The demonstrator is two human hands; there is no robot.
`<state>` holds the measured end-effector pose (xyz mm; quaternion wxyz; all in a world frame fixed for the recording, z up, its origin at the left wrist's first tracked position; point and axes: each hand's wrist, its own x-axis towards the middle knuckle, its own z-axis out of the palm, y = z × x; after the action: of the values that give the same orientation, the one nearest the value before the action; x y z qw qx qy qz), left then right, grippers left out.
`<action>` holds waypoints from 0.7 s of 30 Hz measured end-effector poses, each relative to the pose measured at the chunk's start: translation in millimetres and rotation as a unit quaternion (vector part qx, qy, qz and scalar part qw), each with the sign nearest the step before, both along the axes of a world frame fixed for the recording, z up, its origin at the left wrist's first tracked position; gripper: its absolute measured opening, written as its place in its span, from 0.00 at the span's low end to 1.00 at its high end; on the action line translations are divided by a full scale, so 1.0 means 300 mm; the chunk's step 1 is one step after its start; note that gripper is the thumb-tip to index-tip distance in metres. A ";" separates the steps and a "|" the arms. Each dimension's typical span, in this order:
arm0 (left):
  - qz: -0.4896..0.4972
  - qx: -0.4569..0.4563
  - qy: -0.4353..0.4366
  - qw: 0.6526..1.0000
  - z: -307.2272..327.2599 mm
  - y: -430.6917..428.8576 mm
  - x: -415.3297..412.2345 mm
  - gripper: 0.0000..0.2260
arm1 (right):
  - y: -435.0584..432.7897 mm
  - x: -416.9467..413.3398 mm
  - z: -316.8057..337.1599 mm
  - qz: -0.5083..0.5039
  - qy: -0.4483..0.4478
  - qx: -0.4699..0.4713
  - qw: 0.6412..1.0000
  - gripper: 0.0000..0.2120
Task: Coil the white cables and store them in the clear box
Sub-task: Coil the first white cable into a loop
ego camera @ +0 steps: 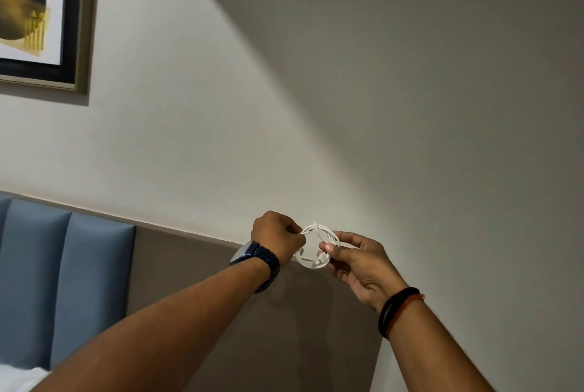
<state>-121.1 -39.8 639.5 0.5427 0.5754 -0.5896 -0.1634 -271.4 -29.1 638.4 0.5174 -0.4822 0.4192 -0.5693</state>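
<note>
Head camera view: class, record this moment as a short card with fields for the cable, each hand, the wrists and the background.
cable: white cable coil, small ring, held up in the air
left hand: fingers curled, grip on the coil's left side
right hand: thumb and fingers pinch the coil's right side
wrists: dark blue wristwatch on left; black and red bands on right
background: framed picture upper left; blue padded headboard lower left
clear box: not in view

The head camera looks forward, tilted up at the wall and headboard.
</note>
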 end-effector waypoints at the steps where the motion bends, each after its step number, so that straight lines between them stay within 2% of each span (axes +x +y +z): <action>1: -0.004 -0.001 -0.004 1.000 0.000 -0.002 -0.003 0.04 | -0.002 0.001 0.003 0.006 -0.013 0.004 1.000 0.14; 4: -0.010 -0.005 -0.019 1.000 0.004 -0.011 -0.012 0.04 | -0.014 0.003 0.010 0.014 -0.045 0.006 0.999 0.16; 7: -0.008 -0.010 -0.024 1.000 0.008 -0.017 -0.023 0.04 | -0.013 0.006 0.008 0.026 -0.017 -0.020 0.999 0.18; 11: 0.004 -0.010 -0.047 0.999 0.006 -0.029 -0.023 0.05 | -0.002 -0.010 -0.005 -0.033 0.153 -0.061 0.986 0.23; 16: 0.020 -0.001 -0.059 0.998 0.001 -0.048 -0.006 0.06 | 0.005 -0.023 -0.005 -0.106 0.285 -0.043 0.952 0.23; 18: 0.021 0.004 -0.073 0.997 0.006 -0.052 0.011 0.05 | 0.010 -0.041 -0.005 -0.100 0.324 -0.050 0.939 0.19; 21: 0.021 0.018 -0.087 0.996 0.012 -0.066 0.060 0.05 | 0.015 -0.083 -0.010 -0.064 0.318 -0.077 0.943 0.10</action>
<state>-103.0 -59.6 643.1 0.4825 0.6090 -0.6196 -0.1116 -296.2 -24.5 635.4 0.2811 -0.6489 0.5462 -0.4490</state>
